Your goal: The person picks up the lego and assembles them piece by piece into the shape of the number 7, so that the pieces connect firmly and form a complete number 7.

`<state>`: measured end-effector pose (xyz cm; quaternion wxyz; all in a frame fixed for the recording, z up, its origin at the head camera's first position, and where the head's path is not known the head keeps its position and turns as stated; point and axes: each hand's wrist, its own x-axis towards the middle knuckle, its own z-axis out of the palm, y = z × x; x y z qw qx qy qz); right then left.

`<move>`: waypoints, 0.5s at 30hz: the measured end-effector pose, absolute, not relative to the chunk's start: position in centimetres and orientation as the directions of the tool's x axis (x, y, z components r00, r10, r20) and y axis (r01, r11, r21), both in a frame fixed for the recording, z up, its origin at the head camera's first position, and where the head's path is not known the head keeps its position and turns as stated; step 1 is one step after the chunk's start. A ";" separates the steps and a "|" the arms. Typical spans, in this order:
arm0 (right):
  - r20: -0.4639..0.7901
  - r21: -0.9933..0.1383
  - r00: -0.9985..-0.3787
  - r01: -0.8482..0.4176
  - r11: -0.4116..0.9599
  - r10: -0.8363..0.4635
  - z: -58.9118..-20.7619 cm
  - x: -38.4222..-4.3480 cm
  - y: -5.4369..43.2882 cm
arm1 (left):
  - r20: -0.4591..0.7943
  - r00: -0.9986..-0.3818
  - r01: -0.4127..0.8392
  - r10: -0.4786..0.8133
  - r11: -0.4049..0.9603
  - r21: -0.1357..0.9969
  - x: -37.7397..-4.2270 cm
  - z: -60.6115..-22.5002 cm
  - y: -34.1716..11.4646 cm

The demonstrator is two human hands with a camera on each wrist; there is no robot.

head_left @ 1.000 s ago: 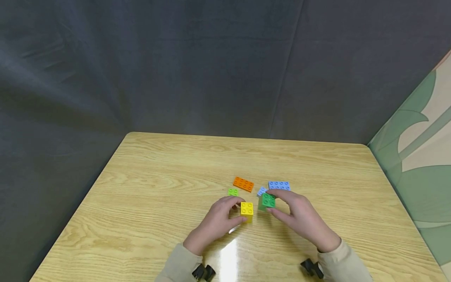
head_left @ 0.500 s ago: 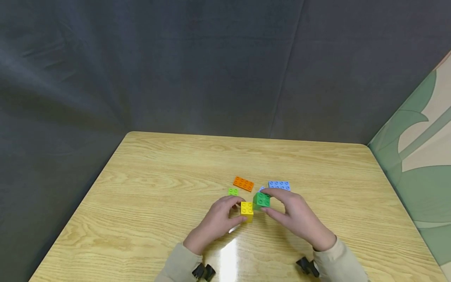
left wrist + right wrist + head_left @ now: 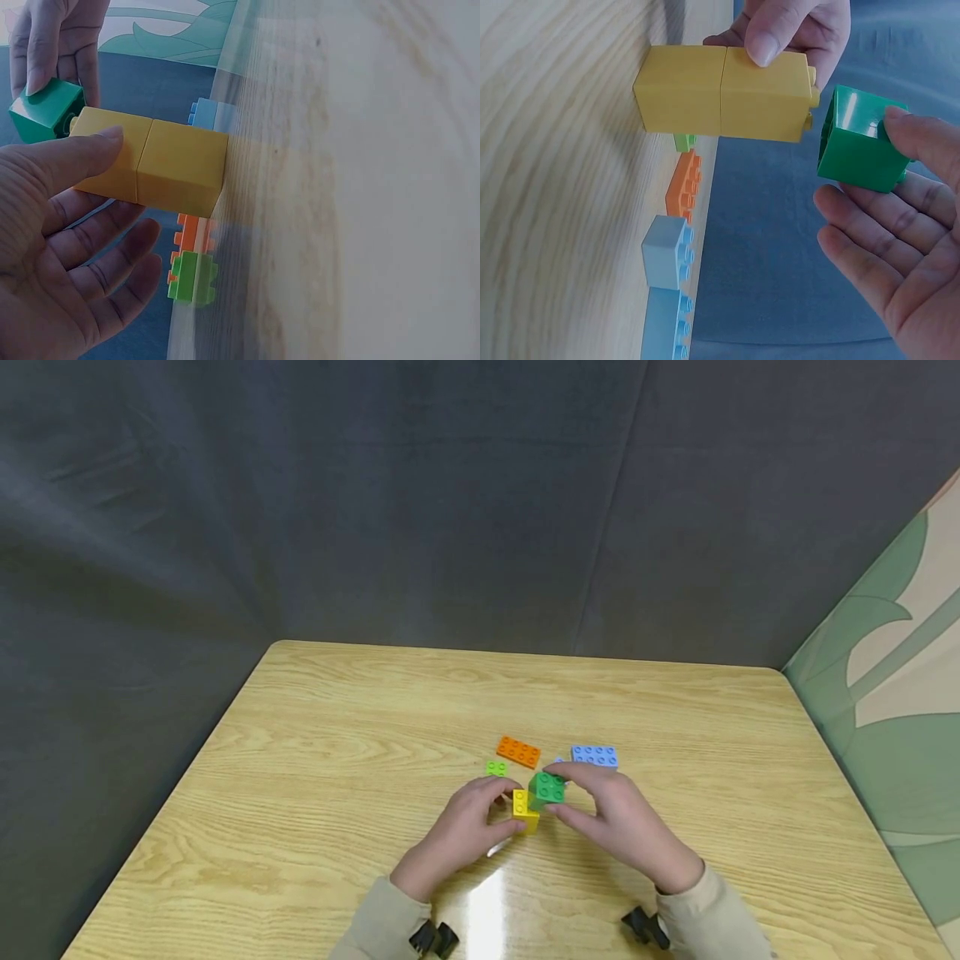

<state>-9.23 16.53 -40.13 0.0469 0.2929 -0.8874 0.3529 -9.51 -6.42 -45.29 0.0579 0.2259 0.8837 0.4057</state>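
The glossy green plastic block with four studs (image 3: 549,789) is in the air, slightly tilted, just above the right part of the upright tower of two yellow plastic blocks (image 3: 180,161). The right hand (image 3: 626,814) pinches it by opposite sides, the fingers parted only as wide as the block. The left hand (image 3: 468,827) likewise grips the upper yellow block between thumb and fingers, below its studs. I judge all these blocks light, stiff, rather smooth and not fragile; the flat sides seem the best place to hold.

On the far side of the wooden table (image 3: 337,735) lie a lime-green brick (image 3: 497,768), an orange brick (image 3: 518,752), a small light-blue brick (image 3: 664,259) and a longer light-blue brick (image 3: 595,755). They seem to hinder little; the left thumb, close to the studs, may hinder more.
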 end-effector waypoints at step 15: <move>0.262 -0.620 -0.822 -0.545 0.564 -0.506 -40.5 -9.4 15.5 | 0.089 -0.888 0.357 0.451 0.555 0.752 -9.6 -45.5 -6.5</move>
